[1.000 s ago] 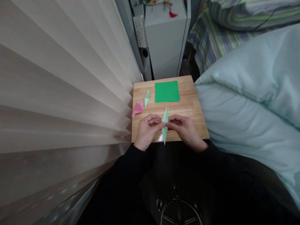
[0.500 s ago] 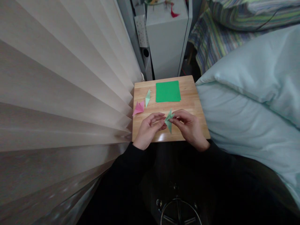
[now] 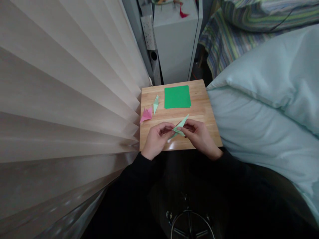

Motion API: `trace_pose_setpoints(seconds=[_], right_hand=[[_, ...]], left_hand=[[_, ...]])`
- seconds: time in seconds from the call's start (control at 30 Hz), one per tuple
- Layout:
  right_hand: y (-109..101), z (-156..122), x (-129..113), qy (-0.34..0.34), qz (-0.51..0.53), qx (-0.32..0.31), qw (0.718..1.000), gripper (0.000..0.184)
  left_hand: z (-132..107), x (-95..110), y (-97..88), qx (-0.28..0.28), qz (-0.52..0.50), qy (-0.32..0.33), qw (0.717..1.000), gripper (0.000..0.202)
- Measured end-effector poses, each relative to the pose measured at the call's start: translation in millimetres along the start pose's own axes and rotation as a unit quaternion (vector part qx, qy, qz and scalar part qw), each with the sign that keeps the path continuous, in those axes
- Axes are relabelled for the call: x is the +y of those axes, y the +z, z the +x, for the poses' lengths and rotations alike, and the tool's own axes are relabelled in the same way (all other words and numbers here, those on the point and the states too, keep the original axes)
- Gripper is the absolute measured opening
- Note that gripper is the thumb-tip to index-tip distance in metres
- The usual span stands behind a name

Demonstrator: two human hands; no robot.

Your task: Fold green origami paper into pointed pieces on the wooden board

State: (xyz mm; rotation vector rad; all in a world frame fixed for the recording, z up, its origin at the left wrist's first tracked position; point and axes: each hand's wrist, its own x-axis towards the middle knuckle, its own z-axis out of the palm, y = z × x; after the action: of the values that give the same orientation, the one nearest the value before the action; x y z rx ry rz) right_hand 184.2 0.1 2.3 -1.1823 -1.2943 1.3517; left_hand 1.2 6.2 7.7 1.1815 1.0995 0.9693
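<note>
Both hands pinch a pale green folded paper piece point(image 3: 179, 127) over the near half of a small wooden table point(image 3: 204, 113). My left hand point(image 3: 157, 139) grips its lower left end, fingers curled. My right hand point(image 3: 199, 136) grips its middle from the right. The piece lies slanted, with its long point aimed up and to the right.
A stack of green square paper point(image 3: 177, 97) lies at the table's far side. A small pale green folded piece point(image 3: 156, 103) and a pink folded piece point(image 3: 146, 115) sit at the left edge. Pleated curtain point(image 3: 62, 99) hangs left, pale bedding point(image 3: 261, 109) right, and a white cabinet point(image 3: 174, 39) stands behind.
The pale green piece stood upright between my fingers a second ago. It has been turned and now lies slanted to the upper right. Both hands moved slightly toward the table's middle.
</note>
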Motion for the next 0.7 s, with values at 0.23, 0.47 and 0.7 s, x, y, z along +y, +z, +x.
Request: trace_pose_setpoints(seconds=[0.23, 0.47, 0.7], right_hand=[[-2.5, 0.1, 3.9, -0.002, 0.015, 0.015, 1.000, 0.027], [3.6, 1.4, 15.1, 0.036, 0.069, -0.013, 0.997, 0.036], [5.2, -1.9, 13.2, -0.015, 0.000, 0.026, 1.000, 0.029]], left_hand=[[-3.1, -2.3, 3.7, -0.059, 0.012, -0.057, 0.997, 0.032], [-7.4, -7.2, 3.5, 0.001, 0.170, 0.025, 0.985, 0.018], [-12.6, -3.4, 8.3, 0.033, 0.171, 0.050, 0.984, 0.011]])
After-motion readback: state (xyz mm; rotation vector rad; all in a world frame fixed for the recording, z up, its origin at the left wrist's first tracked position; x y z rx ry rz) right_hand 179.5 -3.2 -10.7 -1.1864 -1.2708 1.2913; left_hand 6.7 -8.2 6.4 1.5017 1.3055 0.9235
